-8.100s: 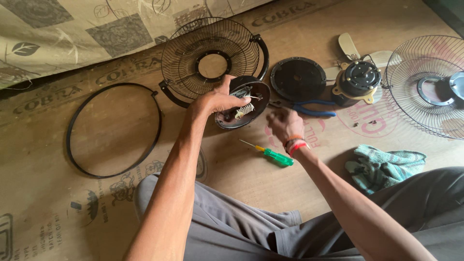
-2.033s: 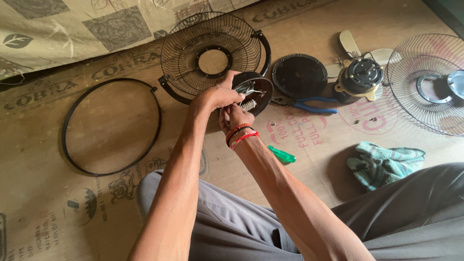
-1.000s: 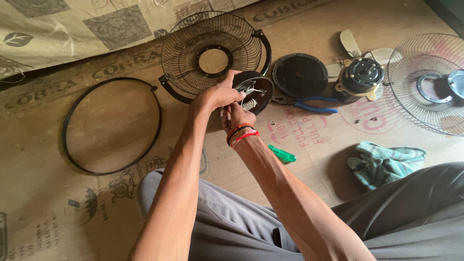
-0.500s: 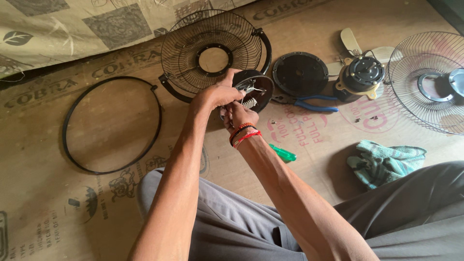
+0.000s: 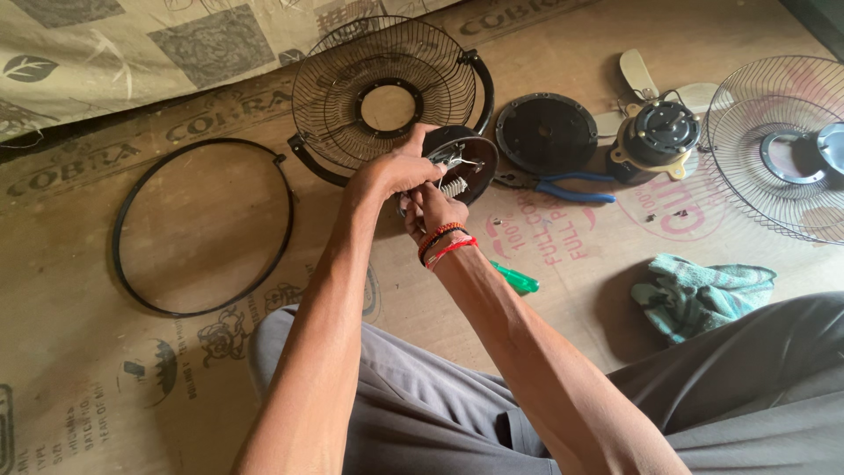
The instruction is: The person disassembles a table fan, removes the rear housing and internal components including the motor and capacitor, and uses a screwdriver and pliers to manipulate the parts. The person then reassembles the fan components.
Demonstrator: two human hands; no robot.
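Together, both hands on motor housing

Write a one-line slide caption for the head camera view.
Left hand and right hand hold a round black fan motor housing over cardboard, beside a black wire fan guard and blue-handled pliers.

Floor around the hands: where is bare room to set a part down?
Bare cardboard lies inside the ring, and between the pliers and cloth. It is crowded along the top, from black grille past the motor to the silver grille.
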